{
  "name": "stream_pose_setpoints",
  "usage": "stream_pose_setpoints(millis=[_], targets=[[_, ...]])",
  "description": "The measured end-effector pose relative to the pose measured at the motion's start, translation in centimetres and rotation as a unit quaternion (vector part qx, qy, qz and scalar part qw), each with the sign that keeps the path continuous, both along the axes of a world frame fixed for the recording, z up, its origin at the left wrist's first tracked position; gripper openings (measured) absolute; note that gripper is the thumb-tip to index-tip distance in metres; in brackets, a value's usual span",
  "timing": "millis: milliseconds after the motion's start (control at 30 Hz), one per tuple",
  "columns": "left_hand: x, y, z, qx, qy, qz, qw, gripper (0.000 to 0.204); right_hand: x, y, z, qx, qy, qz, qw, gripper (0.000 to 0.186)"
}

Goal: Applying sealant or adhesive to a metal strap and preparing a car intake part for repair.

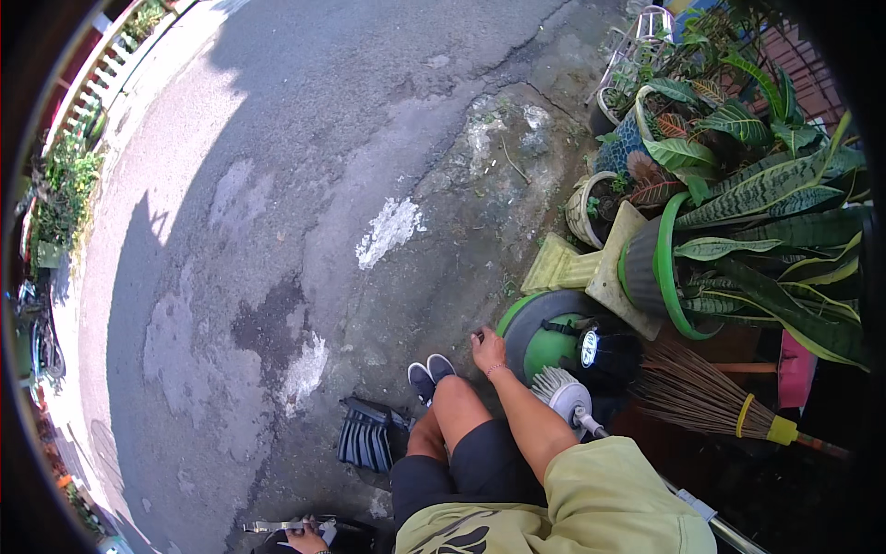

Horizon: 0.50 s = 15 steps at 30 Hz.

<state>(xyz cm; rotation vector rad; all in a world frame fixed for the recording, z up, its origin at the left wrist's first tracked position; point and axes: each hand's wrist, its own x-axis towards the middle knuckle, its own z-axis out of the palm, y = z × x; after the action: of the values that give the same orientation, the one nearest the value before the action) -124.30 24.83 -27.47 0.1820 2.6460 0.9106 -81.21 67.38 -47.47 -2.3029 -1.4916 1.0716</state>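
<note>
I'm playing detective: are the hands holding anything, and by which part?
I can't see anything held in the right hand, beside the green tub. The left hand is by a silvery bar; whether it's held, I can't tell.

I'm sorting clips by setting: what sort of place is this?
Outdoors, probably a residential roadside: a patched, partly sunlit road, a potted snake plant on the right, and a pale balustrade across the way.

Container [546, 351] right of shoes [422, 380], broom [709, 397] farther right, plant pot [644, 262] on pedestal [565, 265] beyond
</note>
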Motion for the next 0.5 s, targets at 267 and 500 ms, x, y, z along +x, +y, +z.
stream_pose_setpoints(millis=[267,500], targets=[[-0.1,27.2,6.3,0.116,-0.004,-0.014,0.993,0.033,3.4,4.1,0.9,-0.048,-0.015,-0.115,0.992,0.024],[5.4,50.6,8.3,0.29,-0.187,-0.226,0.911,0.029,4.0,9.4,4.7,0.014,0.018,-0.218,0.976,0.022]])
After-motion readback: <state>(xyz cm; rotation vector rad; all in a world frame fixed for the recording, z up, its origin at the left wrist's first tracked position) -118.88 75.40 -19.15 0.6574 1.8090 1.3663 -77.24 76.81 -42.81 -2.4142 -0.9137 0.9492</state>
